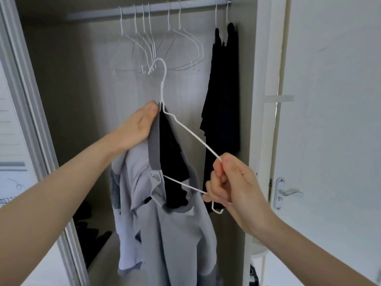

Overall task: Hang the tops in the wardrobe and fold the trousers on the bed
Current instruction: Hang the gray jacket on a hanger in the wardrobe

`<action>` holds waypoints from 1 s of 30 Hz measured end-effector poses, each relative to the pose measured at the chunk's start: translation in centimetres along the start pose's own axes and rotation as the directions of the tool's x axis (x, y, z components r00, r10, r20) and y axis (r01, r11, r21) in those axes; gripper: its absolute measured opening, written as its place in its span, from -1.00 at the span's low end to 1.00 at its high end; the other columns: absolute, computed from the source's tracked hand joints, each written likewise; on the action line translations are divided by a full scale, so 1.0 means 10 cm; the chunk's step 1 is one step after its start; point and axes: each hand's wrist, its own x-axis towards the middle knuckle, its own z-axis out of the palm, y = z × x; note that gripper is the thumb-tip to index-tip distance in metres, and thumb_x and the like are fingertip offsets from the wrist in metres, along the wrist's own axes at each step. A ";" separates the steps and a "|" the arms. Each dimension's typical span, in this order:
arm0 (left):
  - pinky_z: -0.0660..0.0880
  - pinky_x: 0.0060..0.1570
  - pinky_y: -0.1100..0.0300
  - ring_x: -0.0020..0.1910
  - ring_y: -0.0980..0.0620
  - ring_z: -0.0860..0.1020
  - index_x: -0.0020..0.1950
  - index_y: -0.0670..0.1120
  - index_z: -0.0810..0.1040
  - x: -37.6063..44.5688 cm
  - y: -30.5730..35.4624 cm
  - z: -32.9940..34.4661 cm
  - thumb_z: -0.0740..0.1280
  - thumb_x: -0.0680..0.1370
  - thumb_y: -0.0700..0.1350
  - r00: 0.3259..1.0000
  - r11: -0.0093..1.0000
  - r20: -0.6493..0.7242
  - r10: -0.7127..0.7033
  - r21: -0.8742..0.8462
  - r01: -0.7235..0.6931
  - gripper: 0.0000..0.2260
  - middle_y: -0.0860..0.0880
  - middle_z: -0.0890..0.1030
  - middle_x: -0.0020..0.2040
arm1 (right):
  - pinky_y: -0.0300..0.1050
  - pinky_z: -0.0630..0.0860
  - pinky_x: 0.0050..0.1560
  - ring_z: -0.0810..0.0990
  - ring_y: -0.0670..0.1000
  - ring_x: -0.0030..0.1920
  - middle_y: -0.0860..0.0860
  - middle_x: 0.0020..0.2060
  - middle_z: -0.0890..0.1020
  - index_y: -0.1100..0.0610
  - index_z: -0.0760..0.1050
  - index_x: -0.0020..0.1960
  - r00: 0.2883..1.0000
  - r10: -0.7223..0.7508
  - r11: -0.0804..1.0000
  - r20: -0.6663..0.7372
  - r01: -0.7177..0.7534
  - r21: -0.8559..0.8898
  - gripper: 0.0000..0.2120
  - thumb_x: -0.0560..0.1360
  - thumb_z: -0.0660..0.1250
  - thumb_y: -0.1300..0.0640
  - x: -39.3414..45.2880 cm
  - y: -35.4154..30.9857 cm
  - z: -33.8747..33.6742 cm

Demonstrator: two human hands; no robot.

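Note:
A grey top [165,230] with a darker collar and black lining hangs in front of the open wardrobe. A white wire hanger [191,135] is partly threaded into its neck; one arm is inside the collar, the other sticks out to the right. My left hand [136,126] grips the collar just below the hanger's hook. My right hand [231,182] pinches the hanger's free right end between thumb and fingers. The hook points up, well below the wardrobe rail [144,10].
Several empty white hangers [156,48] hang from the rail. Two dark garments [222,104] hang at the right end of it. Dark items [92,234] lie on the wardrobe floor. A sliding door frame [31,120] stands at left, a white door with a handle [288,193] at right.

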 end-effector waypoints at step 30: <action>0.29 -0.05 0.02 -0.24 -0.12 0.41 -0.39 -0.07 0.30 -0.34 -0.38 0.04 0.26 0.51 0.25 0.924 0.930 -0.345 -0.165 0.256 0.262 -0.53 0.06 0.40 -0.43 | -0.32 0.26 0.24 0.36 -0.05 0.20 -0.04 0.18 0.41 0.08 0.43 0.09 0.897 -0.303 0.216 0.322 0.394 -0.893 -0.80 0.61 0.09 0.03 0.26 -0.01 -0.68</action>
